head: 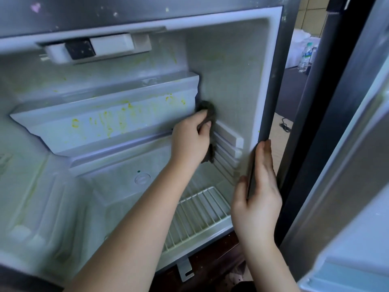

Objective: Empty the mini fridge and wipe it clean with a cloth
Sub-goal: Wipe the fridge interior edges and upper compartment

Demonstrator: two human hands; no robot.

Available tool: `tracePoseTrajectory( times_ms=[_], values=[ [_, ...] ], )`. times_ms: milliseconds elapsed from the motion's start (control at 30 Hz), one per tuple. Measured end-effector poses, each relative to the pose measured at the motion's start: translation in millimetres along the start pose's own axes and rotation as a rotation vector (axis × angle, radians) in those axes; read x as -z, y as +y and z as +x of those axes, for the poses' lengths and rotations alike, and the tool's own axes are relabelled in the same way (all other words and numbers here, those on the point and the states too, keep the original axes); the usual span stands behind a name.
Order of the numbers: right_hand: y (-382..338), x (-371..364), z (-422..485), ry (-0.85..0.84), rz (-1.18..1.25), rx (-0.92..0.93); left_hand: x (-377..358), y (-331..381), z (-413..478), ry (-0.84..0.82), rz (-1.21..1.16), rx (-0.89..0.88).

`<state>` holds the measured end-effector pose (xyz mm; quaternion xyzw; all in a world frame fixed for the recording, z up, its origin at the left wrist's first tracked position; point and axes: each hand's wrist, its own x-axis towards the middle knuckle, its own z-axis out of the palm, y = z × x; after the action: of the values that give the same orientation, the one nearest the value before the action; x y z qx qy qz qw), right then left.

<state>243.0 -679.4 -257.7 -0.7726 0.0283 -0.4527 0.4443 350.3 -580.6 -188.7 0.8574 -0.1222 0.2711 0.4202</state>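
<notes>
Fridge (231, 66) open, yellow stains inside; left hand (192, 137) pinches dark cloth (208, 114) against its right wall; right hand (257, 199) clasps its front edge.

Wire rack (197, 216) on fridge floor (126, 199)

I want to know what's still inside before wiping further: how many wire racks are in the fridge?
1: a white wire rack lies on the fridge floor at the right front, below the left hand. The arms may hide others.
</notes>
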Motion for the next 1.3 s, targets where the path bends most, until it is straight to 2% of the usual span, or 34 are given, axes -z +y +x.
tracePoseTrajectory(
  times_ms=[100, 200, 400, 567, 800, 900, 1133, 1200, 1300],
  values=[
    [0, 2, 1, -0.023, 0.008, -0.011, -1, 21, -42, -0.002, -0.132, -0.119],
    [-1, 3, 0, -0.04, 0.045, -0.042, -1, 33, -65, -0.007, -0.162, -0.196],
    [0, 6, -2, -0.095, 0.1, -0.064, -6, 53, -55, 0.088, -0.247, -0.078],
    [-2, 8, 0, -0.123, 0.143, -0.123, -15, 69, -62, 0.116, -0.253, -0.118],
    [-3, 12, -2, -0.147, 0.135, -0.107, -3, 109, -24, 0.384, -0.205, -0.241],
    [-1, 13, -2, -0.152, 0.134, -0.099, -7, 109, -28, 0.405, -0.253, -0.181],
    [-1, 11, -2, -0.18, 0.14, -0.076, -15, 57, -50, 0.266, -0.425, 0.157],
    [-1, 12, -1, -0.184, 0.133, -0.084, -7, 67, -45, 0.276, -0.44, 0.074],
    [-3, 12, 0, -0.178, 0.111, -0.078, 5, 95, -33, 0.38, -0.351, -0.252]
  ],
)
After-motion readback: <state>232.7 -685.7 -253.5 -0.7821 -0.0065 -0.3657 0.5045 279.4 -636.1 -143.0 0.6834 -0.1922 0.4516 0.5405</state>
